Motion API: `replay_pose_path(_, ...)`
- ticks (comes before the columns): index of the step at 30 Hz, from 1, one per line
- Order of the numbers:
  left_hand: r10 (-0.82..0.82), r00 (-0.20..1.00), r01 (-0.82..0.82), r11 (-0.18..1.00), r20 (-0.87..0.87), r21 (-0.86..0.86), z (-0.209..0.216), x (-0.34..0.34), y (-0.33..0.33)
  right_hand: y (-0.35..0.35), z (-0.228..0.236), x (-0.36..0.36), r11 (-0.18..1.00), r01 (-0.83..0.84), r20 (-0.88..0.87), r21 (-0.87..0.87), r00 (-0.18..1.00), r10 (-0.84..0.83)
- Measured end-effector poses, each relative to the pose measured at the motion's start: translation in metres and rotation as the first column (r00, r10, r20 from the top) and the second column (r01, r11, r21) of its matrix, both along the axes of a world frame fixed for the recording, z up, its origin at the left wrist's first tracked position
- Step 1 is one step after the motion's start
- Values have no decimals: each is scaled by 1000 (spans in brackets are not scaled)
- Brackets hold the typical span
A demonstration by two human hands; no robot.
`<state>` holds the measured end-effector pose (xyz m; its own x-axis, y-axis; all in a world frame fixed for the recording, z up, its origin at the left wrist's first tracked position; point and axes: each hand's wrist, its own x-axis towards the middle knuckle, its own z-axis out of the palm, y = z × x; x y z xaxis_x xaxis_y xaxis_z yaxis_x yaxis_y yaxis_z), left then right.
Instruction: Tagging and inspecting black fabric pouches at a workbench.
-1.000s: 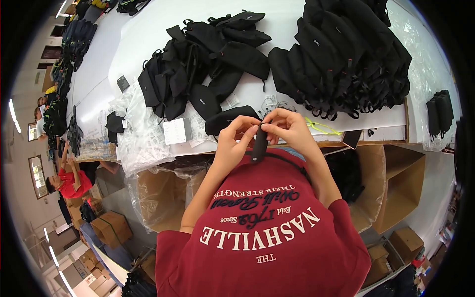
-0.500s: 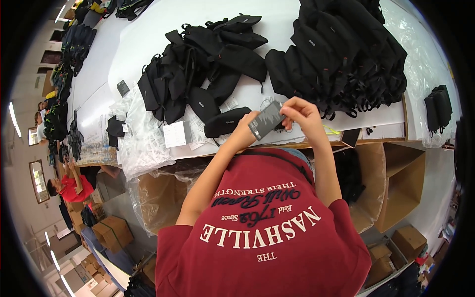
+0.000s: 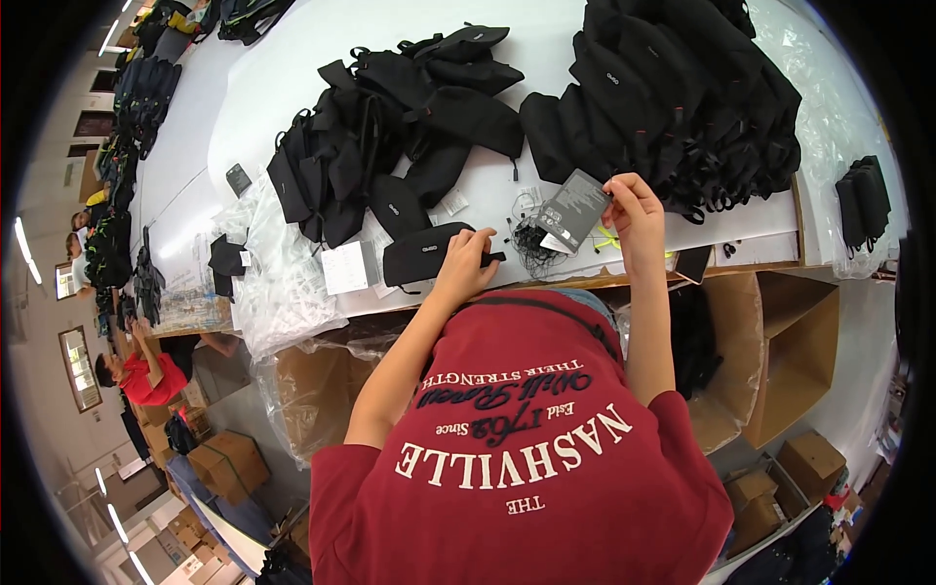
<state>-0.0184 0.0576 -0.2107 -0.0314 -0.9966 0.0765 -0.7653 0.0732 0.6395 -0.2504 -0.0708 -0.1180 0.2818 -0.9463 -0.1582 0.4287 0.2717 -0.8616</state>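
Note:
My left hand (image 3: 464, 265) grips the right end of a small black pouch (image 3: 414, 259) lying near the table's front edge. A short black tab sticks out beyond my fingers. Held up between the thumb and fingers of my right hand (image 3: 636, 207) is a dark grey hang tag (image 3: 581, 203) with pale print, tilted, and a white slip shows at its lower edge. Below the tag lies a tangle of thin black strings (image 3: 532, 244). Behind the held pouch, a loose heap of black pouches (image 3: 390, 127) rests on the white table (image 3: 283, 58).
A tall pile of black pouches (image 3: 682, 107) stands at the right. White paper slips (image 3: 346, 268) and clear plastic film (image 3: 278, 283) lie at the left. Open cardboard boxes (image 3: 795, 361) sit under the front edge. Another person in red (image 3: 156, 375) is far left.
My left hand has gone from the tag to the black pouch, which now lies farther left. My right hand has carried the tag to the right and turned it.

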Motion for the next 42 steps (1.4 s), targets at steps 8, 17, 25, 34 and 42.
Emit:
replay_pose_path(8,161,987,-162,926,-31,-341,41,14,35,20,4,22,925,-326,-543,-193,821,175)
replay_pose_path(17,40,999,-50,879,-29,-475,90,5,47,49,5,72,628,-686,-693,-367,652,308)
replay_pose_path(25,303,940,-342,840,-158,-422,98,-16,50,53,8,71,578,-700,-678,-419,665,313)
replay_pose_path(34,479,696,-487,862,-536,137,99,-23,58,62,5,64,524,-734,-720,-431,630,290)
replay_pose_path(42,450,625,-530,844,-638,76,113,-22,56,55,27,54,721,-663,-584,-201,672,455)
